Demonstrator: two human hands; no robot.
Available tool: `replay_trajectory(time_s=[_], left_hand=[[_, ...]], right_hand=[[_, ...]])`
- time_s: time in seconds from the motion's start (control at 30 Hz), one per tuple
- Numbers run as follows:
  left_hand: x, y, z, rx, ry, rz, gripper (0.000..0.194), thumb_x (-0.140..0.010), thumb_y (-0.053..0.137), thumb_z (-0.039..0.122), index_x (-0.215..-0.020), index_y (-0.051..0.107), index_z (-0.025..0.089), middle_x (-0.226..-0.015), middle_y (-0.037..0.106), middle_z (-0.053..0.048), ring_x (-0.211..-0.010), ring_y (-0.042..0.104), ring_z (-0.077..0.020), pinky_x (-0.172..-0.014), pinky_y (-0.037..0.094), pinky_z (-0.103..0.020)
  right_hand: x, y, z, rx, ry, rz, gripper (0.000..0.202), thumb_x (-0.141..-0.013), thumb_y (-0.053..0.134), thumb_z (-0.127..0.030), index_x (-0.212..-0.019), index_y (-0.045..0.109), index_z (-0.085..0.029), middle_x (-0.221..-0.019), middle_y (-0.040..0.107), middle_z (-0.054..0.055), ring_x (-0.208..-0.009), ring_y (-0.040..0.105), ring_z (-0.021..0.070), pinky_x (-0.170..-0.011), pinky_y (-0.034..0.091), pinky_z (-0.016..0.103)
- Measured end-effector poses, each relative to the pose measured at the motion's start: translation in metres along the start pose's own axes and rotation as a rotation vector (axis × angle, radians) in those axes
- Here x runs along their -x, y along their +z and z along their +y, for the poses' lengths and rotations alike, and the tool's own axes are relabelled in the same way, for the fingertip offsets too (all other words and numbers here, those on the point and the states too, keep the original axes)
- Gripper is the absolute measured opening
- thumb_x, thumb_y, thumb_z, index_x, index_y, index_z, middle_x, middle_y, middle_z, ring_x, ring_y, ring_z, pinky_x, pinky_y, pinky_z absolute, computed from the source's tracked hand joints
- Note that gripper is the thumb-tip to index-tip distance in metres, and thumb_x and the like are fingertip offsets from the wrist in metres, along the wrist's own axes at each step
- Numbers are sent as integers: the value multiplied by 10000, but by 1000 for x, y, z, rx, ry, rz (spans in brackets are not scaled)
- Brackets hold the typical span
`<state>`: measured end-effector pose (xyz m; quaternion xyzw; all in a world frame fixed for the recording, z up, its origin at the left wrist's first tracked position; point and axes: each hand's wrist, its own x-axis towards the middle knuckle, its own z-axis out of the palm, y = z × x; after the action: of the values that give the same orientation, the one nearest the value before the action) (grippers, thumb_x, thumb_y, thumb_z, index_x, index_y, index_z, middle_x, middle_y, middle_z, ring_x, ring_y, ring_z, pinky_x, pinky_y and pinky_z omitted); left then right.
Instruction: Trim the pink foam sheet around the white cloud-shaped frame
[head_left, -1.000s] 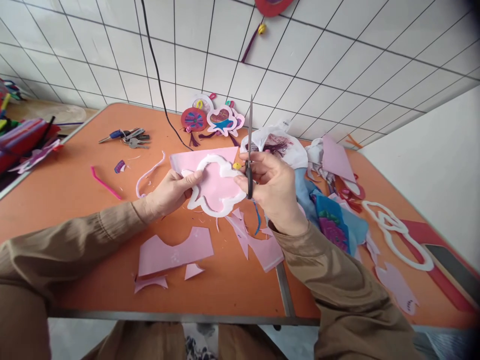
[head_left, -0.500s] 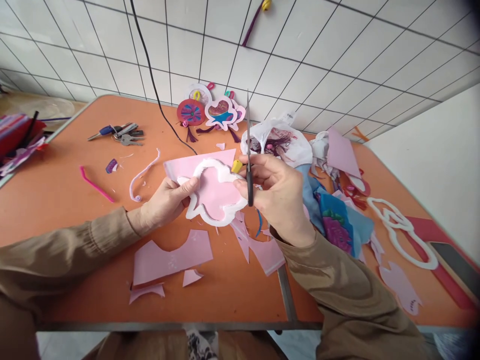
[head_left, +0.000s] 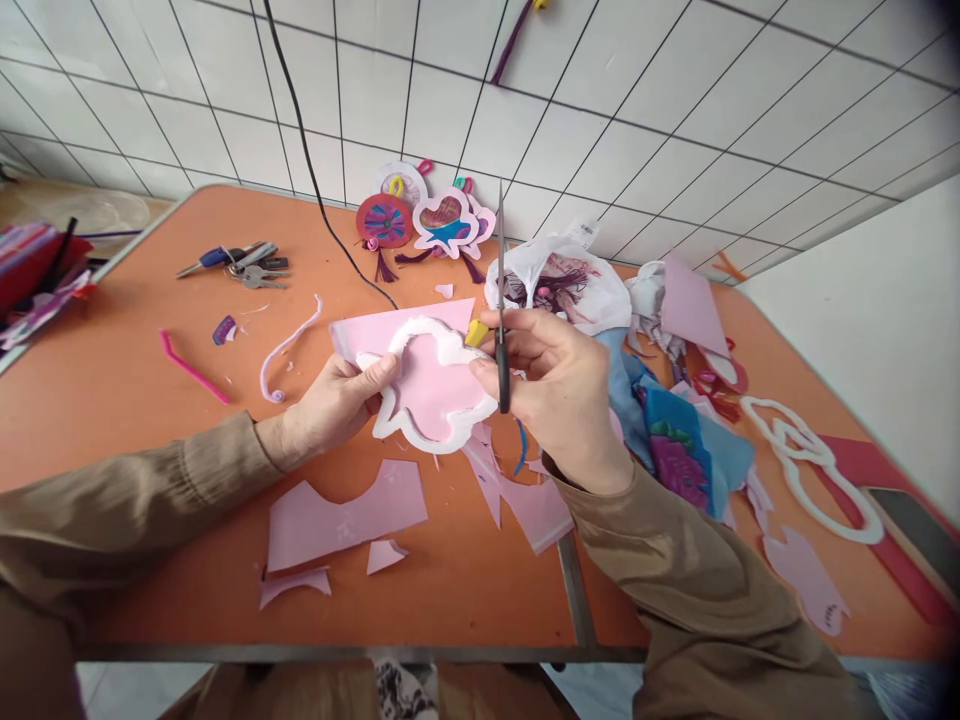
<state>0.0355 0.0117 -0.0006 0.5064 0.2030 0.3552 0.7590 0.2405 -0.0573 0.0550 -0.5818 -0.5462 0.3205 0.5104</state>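
Observation:
My left hand (head_left: 341, 405) pinches the left edge of a pink cutout (head_left: 431, 385) with a thick white wavy border, its thumb on top. My right hand (head_left: 559, 385) holds a pair of scissors (head_left: 502, 280), the blades pointing up toward the wall and the dark handle at the fingers. The fingertips of that hand also touch the cutout's right edge. A small yellow piece (head_left: 476, 332) shows just above the cutout by the right fingers; I cannot tell what it is. Behind the cutout lies a pink sheet (head_left: 367, 333).
Pink offcuts (head_left: 345, 515) lie in front of my hands. Keys (head_left: 251, 262), a pink pipe cleaner (head_left: 193, 368) and decorated ornaments (head_left: 450, 222) are farther back. On the right are a plastic bag (head_left: 600, 295), blue fabric (head_left: 679, 450), white looped frames (head_left: 814, 470) and a phone (head_left: 919, 535).
The view has shifted slightly, so the things on the right appear a little farther right. Both hands keep the same hold on the cutout and the scissors.

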Motion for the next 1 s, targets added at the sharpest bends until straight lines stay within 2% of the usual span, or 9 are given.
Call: replay_trajectory(time_s=[0.2, 0.33, 0.47, 0.6, 0.7, 0.83, 1.0], left_hand=[[-1, 0, 0, 7, -14, -3, 612, -801, 913, 660, -551, 672, 156, -423, 599, -44, -398, 575, -143, -468, 537, -251], [-5, -6, -4, 48, -26, 40, 548, -774, 951, 612, -603, 703, 155, -457, 625, -39, -378, 578, -148, -416, 506, -251], [-9, -11, -1, 64, 17, 100, 507, -721, 997, 579, -650, 732, 152, -507, 655, -26, -399, 580, -138, -396, 482, -236], [-10, -11, 12, -7, 62, 43, 551, -763, 965, 598, -565, 700, 157, -480, 637, -32, -396, 552, -129, -407, 473, -241], [-10, -11, 21, -63, 98, -6, 628, -822, 914, 614, -475, 657, 158, -424, 590, -45, -380, 530, -125, -411, 442, -248], [-10, -12, 29, -95, 126, -14, 584, -815, 925, 602, -512, 702, 156, -447, 605, -51, -391, 536, -132, -418, 441, -258], [-11, -16, 36, -164, 163, -42, 589, -833, 908, 614, -507, 710, 165, -456, 607, -54, -400, 538, -139, -415, 434, -265]], right_hand=[[-2, 2, 1, -12, 30, -11, 439, -762, 914, -486, -1094, 705, -289, -787, 691, 20, -744, 661, 232, -659, 551, 384], [-7, -5, -3, -64, 1, 3, 460, -691, 946, -459, -1028, 725, -236, -739, 704, 1, -686, 646, 186, -649, 544, 347], [-14, -30, -11, -55, -30, -42, 333, -720, 901, -366, -972, 738, -224, -649, 674, -26, -547, 622, 148, -526, 500, 298], [-16, -62, -12, 86, -63, -125, 199, -755, 810, -232, -949, 822, -190, -599, 656, -17, -490, 575, 123, -481, 489, 286], [-16, -82, -9, 204, -119, -195, 264, -731, 855, -221, -993, 884, -214, -601, 671, -7, -527, 541, 131, -513, 506, 311], [-15, -102, -8, 338, -173, -332, 325, -710, 855, -191, -1024, 915, -250, -729, 787, 48, -602, 628, 165, -567, 546, 324], [-12, -112, -16, 388, -300, -443, 404, -745, 744, -90, -1064, 916, -268, -744, 809, 48, -546, 645, 139, -503, 517, 255]])
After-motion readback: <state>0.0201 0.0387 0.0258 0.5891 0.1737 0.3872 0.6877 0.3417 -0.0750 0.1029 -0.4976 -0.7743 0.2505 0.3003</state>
